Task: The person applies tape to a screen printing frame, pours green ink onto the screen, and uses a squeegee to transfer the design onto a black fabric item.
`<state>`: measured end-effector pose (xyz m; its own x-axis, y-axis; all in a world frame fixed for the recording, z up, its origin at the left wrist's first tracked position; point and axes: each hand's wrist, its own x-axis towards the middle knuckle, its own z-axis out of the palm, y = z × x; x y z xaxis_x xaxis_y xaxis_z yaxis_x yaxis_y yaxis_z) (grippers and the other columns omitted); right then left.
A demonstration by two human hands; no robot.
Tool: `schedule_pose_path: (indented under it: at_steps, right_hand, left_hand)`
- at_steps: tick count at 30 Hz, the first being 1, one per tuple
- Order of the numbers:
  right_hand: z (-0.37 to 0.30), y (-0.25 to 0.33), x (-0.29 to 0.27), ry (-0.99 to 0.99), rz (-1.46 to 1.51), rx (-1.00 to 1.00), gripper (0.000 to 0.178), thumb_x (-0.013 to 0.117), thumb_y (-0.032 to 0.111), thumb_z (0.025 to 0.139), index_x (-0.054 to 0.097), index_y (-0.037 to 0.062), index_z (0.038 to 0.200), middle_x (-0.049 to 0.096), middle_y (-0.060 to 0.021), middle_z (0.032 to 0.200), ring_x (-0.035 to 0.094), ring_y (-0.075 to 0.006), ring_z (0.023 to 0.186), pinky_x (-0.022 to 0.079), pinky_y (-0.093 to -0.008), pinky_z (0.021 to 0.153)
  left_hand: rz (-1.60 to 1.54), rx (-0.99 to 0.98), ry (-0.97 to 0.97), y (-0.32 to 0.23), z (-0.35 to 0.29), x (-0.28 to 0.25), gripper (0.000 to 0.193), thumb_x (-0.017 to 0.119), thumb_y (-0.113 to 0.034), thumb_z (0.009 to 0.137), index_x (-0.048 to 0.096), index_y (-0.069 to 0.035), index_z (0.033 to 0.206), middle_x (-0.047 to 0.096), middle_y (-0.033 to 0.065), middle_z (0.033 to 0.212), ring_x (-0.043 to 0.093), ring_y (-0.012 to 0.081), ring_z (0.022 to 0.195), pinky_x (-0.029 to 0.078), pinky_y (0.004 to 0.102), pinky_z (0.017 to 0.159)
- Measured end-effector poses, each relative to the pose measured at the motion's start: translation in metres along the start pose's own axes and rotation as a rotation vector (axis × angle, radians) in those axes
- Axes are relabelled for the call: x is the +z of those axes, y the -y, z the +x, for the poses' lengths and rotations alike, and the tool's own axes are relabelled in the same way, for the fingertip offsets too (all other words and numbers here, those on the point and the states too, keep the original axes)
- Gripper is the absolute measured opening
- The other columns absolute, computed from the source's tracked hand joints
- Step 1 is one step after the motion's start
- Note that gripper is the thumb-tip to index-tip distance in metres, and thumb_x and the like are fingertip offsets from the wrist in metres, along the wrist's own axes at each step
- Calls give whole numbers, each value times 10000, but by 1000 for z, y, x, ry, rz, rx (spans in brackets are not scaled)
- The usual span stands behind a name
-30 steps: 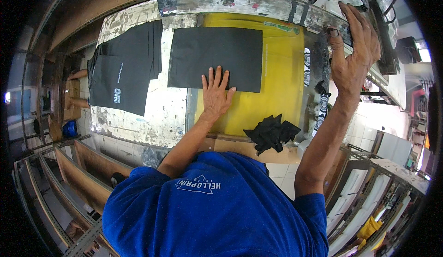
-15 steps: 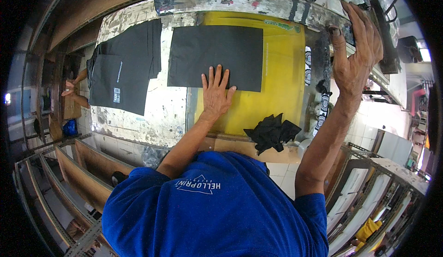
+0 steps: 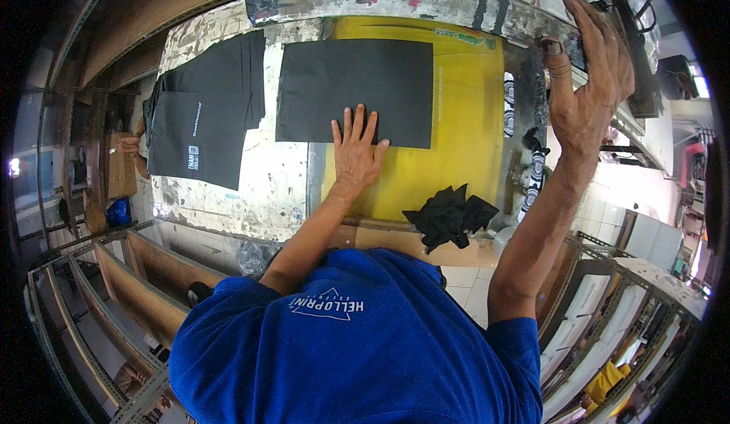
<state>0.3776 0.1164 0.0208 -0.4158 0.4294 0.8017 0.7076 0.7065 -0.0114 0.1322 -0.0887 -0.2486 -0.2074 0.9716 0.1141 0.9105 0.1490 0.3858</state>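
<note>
A flat black fabric sheet (image 3: 353, 82) lies across a yellow board (image 3: 471, 89) and the paint-flecked white tabletop to its left. My left hand (image 3: 357, 158) rests open on the sheet's near edge, fingers spread slightly and palm down. Along the far side runs the bar of a raised, ink-stained screen frame (image 3: 365, 4). My right hand (image 3: 589, 93) grips the right end of this frame, with the thumb on one side and the fingers on the other. Dark ink marks the thumb. A crumpled black cloth (image 3: 451, 217) sits at the board's near edge.
Left of the sheet, several black printed fabric pieces (image 3: 205, 112) lie stacked on the white tabletop (image 3: 277, 188). Another person's hand (image 3: 131, 146) shows beyond the left edge. Metal-framed racks (image 3: 144, 272) stand at lower left, with another rack (image 3: 601, 310) at lower right.
My hands, the black sheet and the frame have hardly moved. At the far left, the other person's hands have shifted, and a brown cardboard piece there shows more.
</note>
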Motion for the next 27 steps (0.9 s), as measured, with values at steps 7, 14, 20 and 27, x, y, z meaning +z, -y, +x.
schedule_pose_path:
  at_steps: [7, 14, 20, 27]
  right_hand:
    - [0, 1, 1, -14, -12, -4, 521, 584, 542, 962, 629, 230, 1377, 631, -45, 1373, 497, -262, 1355, 237, -527, 1193]
    - [2, 0, 2, -8, 11, -3, 510, 577, 550, 960, 640, 246, 1364, 631, -40, 1376, 484, -258, 1368, 230, -530, 1196]
    - [1, 1, 0, -8, -3, 2, 522, 566, 568, 961, 636, 248, 1366, 621, -32, 1392, 475, -258, 1376, 225, -537, 1195]
    - [0, -1, 1, 2, -17, 1, 527, 552, 591, 961, 632, 267, 1369, 619, -27, 1394, 464, -255, 1385, 221, -543, 1195]
  left_hand:
    - [12, -5, 11, 0, 0, 0, 634, 474, -457, 1026, 428, -71, 1527, 269, 195, 1641, 181, 440, 1527, 75, 634, 1217]
    - [17, -2, 10, 1, 0, 2, 634, 454, -470, 1032, 432, -72, 1525, 263, 193, 1644, 175, 432, 1531, 65, 627, 1221]
    - [17, 4, 7, 1, 0, 2, 637, 472, -463, 1025, 430, -72, 1526, 261, 198, 1644, 175, 430, 1531, 69, 629, 1219]
    - [14, -2, 11, 0, 0, 0, 635, 463, -465, 1029, 427, -73, 1528, 256, 204, 1643, 174, 433, 1530, 68, 634, 1217]
